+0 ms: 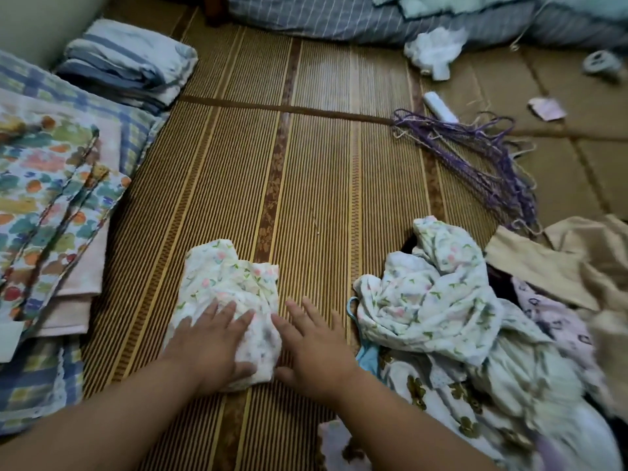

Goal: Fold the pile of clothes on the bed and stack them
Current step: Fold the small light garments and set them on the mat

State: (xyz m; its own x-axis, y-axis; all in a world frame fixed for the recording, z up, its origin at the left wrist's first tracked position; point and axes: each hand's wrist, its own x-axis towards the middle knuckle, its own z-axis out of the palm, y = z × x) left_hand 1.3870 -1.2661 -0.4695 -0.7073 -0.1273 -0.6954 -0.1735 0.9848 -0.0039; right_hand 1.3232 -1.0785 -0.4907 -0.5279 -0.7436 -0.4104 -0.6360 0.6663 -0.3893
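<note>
Floral garment (227,277) lies lengthwise away from you | left hand (210,338) flat on it | right hand (312,348) flat, nearer clothes pile (441,317)

1. The striped brown-and-yellow woven straw mat (316,171) is showing a ribbed, matt weave.
2. The folded white floral cloth garment (224,280) is looking thin, soft and crinkled.
3. The flat tan cardboard sheets (564,171) are looking matt and creased.
</note>
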